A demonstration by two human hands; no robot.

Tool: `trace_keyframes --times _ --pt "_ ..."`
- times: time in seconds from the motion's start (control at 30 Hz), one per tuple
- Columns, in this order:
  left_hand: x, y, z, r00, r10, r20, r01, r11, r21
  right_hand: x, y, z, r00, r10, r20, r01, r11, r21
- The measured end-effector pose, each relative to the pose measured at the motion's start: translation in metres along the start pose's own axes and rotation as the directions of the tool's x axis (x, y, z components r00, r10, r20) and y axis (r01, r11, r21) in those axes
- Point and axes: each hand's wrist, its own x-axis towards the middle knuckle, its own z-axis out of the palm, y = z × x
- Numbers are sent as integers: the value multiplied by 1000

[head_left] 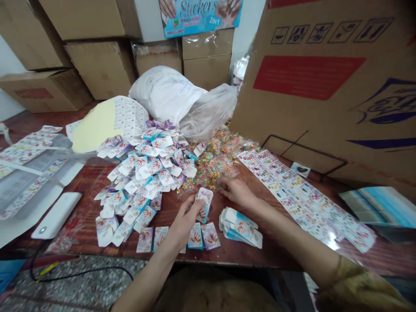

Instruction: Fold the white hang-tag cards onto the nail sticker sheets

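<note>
Small white-and-blue paper card [204,201] printed with hands is held just above the red-brown wooden tabletop [279,247], near its front edge, with my left hand [186,221] fingers clamped on its lower end. My right hand [238,191] rests on the edge of the heap of tiny multicoloured pieces [217,160]; I cannot tell whether its fingers are together. A fanned stack of similar cards [242,227] lies just beside it.

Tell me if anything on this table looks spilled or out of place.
Small colourful pieces lie scattered over the table beside the clear plastic bag, by the right hand, like a spill. The printed packets form a tumbled heap, while the left hand holds one packet.
</note>
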Motion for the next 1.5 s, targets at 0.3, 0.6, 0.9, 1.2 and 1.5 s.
trace_keyframes --times 0.3,0.6,0.9,1.2,1.5 --pt "4 9 12 992 13 129 -16 1000 25 -41 -56 -25 933 62 -353 149 828 540" --pt "-6 14 14 904 297 307 -400 841 364 -56 -78 -23 865 -344 -365 395 916 72" --pt "-12 15 6 890 253 379 -395 843 365 -63 -86 -30 927 -191 -324 287 915 282" --pt "-16 8 14 911 266 316 -327 932 158 -64 -90 -18 946 311 -97 -39 405 913" --pt "-20 5 22 883 436 172 -462 872 161 -71 -92 -11 941 273 -199 12 561 828"
